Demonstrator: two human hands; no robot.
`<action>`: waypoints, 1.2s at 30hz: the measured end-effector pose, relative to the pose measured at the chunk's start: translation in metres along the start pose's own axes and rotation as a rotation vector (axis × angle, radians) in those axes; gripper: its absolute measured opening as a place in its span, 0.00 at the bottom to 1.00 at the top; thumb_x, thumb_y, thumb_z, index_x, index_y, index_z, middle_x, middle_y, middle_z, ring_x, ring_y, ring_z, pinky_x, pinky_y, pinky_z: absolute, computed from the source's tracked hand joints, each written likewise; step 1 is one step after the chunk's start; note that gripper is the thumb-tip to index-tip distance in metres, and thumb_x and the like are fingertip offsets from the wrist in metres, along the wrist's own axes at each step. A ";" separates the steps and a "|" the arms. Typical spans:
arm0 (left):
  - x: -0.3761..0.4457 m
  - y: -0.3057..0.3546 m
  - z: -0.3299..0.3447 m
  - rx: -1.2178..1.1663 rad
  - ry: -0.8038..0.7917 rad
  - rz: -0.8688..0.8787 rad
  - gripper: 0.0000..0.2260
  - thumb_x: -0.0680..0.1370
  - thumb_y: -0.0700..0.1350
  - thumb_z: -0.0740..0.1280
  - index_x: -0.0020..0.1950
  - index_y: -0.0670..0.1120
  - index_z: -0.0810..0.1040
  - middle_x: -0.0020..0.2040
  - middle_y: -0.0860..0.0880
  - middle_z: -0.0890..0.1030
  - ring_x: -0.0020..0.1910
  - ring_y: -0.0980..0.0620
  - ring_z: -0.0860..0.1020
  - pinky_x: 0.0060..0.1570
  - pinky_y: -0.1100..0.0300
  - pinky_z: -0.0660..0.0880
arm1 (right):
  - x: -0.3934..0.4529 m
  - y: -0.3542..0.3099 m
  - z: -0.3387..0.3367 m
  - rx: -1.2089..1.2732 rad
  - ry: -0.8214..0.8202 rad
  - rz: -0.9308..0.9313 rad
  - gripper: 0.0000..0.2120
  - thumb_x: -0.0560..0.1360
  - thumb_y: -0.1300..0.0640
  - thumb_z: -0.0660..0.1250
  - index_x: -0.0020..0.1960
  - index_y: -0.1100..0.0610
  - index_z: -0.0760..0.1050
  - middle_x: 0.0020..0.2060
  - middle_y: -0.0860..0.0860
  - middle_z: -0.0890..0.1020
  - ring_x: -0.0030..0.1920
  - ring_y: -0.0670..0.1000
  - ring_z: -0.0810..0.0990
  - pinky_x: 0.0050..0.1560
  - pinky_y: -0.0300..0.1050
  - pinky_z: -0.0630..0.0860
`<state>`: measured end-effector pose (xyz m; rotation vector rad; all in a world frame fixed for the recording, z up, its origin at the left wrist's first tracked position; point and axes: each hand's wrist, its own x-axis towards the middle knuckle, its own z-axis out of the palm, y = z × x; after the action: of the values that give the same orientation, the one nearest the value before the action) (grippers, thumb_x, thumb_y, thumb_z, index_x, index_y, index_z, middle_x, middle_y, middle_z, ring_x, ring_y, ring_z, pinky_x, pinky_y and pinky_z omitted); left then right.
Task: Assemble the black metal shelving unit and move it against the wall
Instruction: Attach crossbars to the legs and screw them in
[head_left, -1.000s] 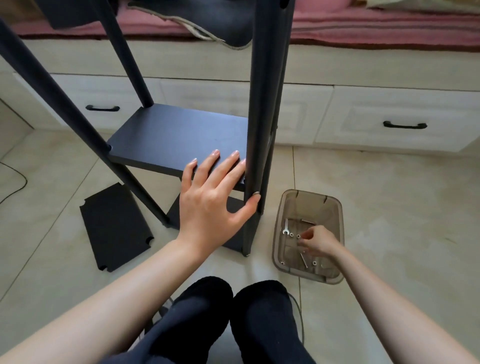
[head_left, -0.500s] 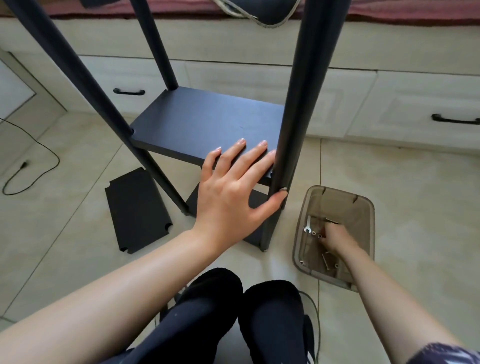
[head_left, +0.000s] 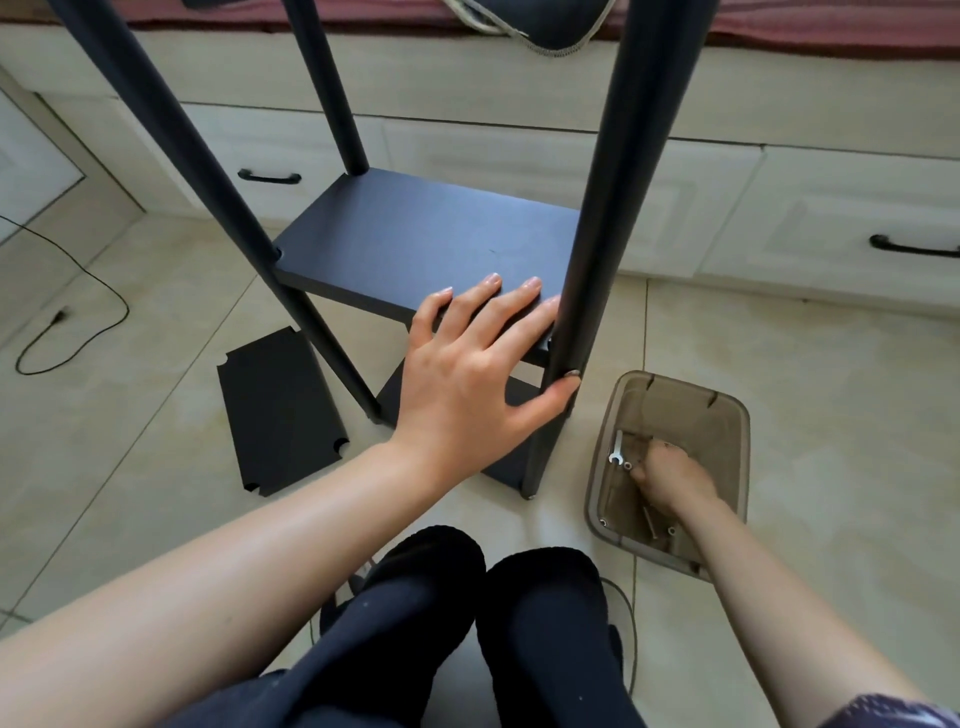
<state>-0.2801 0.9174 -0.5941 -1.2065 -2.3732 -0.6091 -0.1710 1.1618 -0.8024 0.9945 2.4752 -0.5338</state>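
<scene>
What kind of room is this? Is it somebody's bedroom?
Probably a bedroom, yes. A pink bed cover lies on a raised platform with white drawers built in below it, and the floor is pale tile. Right now it doubles as a workspace, since a half-built black shelving unit stands on the floor.

— What colour is the shelf (head_left: 415, 244) under my fingers?
— Matte black, like the posts (head_left: 613, 182) and the loose panel (head_left: 280, 415).
— And my tray (head_left: 727, 415)?
— Smoky brown, see-through, on beige floor tiles (head_left: 831, 389). My socks (head_left: 467, 597) are black; the drawers (head_left: 831, 208) are cream, handles black.
</scene>
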 end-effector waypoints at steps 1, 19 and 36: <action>0.001 0.001 -0.002 0.001 -0.010 0.000 0.24 0.77 0.61 0.65 0.68 0.50 0.80 0.69 0.50 0.78 0.71 0.44 0.74 0.70 0.43 0.65 | -0.003 0.001 -0.002 0.055 0.005 0.016 0.17 0.81 0.50 0.60 0.62 0.61 0.70 0.57 0.61 0.79 0.54 0.62 0.79 0.47 0.50 0.75; 0.029 0.008 -0.040 0.067 -0.323 0.019 0.24 0.75 0.65 0.66 0.66 0.53 0.77 0.64 0.53 0.78 0.63 0.46 0.72 0.65 0.52 0.66 | -0.133 -0.070 -0.100 1.171 0.206 -0.227 0.10 0.82 0.52 0.62 0.51 0.57 0.79 0.42 0.49 0.87 0.44 0.48 0.86 0.43 0.42 0.82; 0.049 -0.004 -0.037 0.046 -0.658 0.022 0.33 0.79 0.67 0.60 0.80 0.61 0.54 0.83 0.53 0.50 0.80 0.31 0.47 0.74 0.29 0.47 | -0.127 -0.157 -0.103 1.324 0.074 -0.168 0.18 0.79 0.42 0.56 0.53 0.50 0.81 0.47 0.54 0.85 0.46 0.51 0.82 0.45 0.47 0.76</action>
<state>-0.3045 0.9271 -0.5384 -1.5933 -2.8649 -0.1486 -0.2246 1.0366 -0.6209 1.1631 2.0696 -2.3552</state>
